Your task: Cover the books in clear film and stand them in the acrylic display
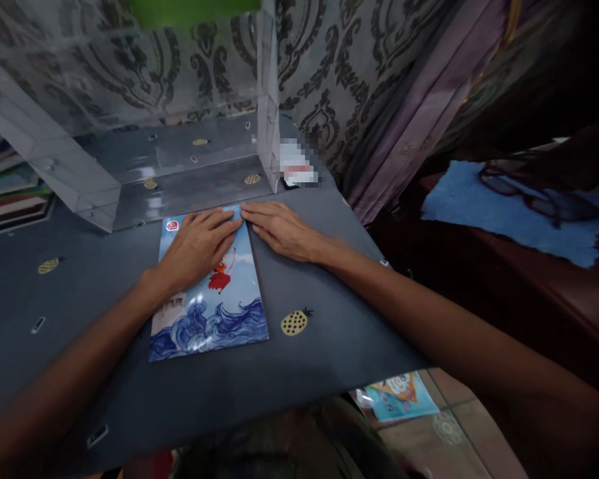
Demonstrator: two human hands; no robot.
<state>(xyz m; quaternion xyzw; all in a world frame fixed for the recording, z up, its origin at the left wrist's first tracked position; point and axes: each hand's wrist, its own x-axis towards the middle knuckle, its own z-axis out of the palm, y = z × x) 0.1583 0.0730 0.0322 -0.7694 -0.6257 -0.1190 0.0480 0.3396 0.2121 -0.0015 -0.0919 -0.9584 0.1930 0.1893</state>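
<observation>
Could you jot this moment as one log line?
left hand: palm-down on blue booklet | right hand: at booklet's top right corner | booklet: on table, before clear rack

Left hand (199,245) and right hand (287,233) were bare, forearms (100,349) too. Lap clothing (274,444) was dark, mottled greenish; details too dim.
</observation>
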